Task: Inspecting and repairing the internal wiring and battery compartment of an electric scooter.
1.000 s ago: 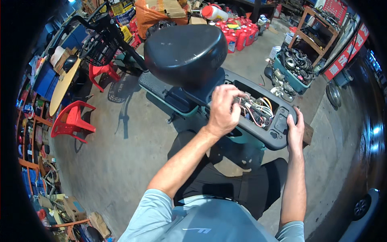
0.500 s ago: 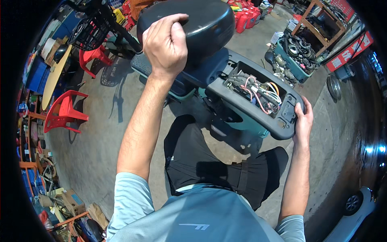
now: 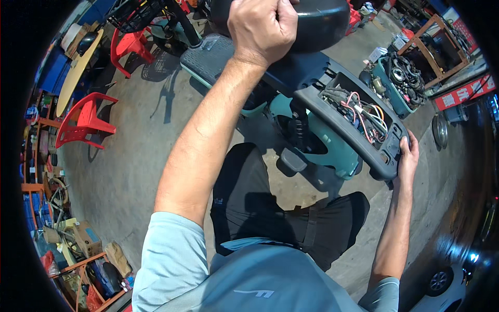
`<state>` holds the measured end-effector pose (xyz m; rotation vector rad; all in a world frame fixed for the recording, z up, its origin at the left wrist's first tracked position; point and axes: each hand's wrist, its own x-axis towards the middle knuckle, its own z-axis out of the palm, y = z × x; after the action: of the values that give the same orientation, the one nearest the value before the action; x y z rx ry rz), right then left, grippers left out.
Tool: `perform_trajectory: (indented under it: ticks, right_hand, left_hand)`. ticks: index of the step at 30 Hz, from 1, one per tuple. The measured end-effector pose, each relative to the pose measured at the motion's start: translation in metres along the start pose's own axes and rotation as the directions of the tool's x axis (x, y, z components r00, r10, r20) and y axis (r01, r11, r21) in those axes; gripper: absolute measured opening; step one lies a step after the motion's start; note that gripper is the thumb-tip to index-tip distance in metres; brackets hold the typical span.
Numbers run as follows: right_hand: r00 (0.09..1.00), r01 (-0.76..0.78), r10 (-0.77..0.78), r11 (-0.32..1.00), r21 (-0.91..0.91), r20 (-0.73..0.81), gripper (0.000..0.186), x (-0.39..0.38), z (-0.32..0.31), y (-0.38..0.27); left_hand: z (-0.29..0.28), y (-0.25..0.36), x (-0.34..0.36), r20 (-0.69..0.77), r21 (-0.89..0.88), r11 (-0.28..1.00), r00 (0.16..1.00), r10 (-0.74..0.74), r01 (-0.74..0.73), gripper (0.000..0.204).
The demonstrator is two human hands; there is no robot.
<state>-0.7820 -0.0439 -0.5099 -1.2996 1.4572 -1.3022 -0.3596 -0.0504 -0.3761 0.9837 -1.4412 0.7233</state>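
Observation:
A teal electric scooter (image 3: 325, 143) stands before me with its black seat (image 3: 322, 23) swung up. My left hand (image 3: 262, 31) is closed over the seat's edge; its fingertips are partly hidden. At the scooter's rear, my right hand (image 3: 408, 156) grips the end of the black tail frame (image 3: 364, 145), thumb on top and fingers round the outer side. Inside that frame's open compartment lies a tangle of wires (image 3: 366, 117), pink, white, orange and black. A ribbed footboard (image 3: 210, 57) shows at the scooter's front.
Red plastic chairs (image 3: 88, 122) stand on the left, by shelves (image 3: 39, 197) crowded with parts. A teal bin (image 3: 397, 88) heaped with parts sits beyond the scooter, near a wooden rack (image 3: 436, 49). A silver car (image 3: 442, 286) is at the lower right.
The raised seat and my left hand have shifted up and right in view. The scooter's tail and my right hand are further right, and more of its teal side shows.

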Motion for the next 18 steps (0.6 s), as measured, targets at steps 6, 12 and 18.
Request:
perform_trajectory:
  ticks: [6, 12, 18]
  right_hand:
    - [0.999, 0.035, -0.035, 0.999, 0.01, -0.012, 0.046, 0.008, 0.006, 0.013]
    - [0.999, 0.032, -0.033, 0.999, -0.029, -0.028, 0.045, 0.013, 0.018, 0.008]
    - [1.0, 0.015, -0.014, 0.999, 0.044, -0.018, 0.045, 0.012, 0.02, 0.001]
  left_hand:
    - [0.006, -0.003, -0.01, 0.016, 0.059, 0.997, 0.999, 0.042, -0.043, 0.025]
    - [0.001, -0.009, -0.012, 0.037, 0.097, 0.995, 0.999, 0.016, -0.019, 0.029]
    - [-0.002, -0.007, -0.008, 0.024, 0.073, 0.997, 1.0, -0.015, 0.014, 0.027]
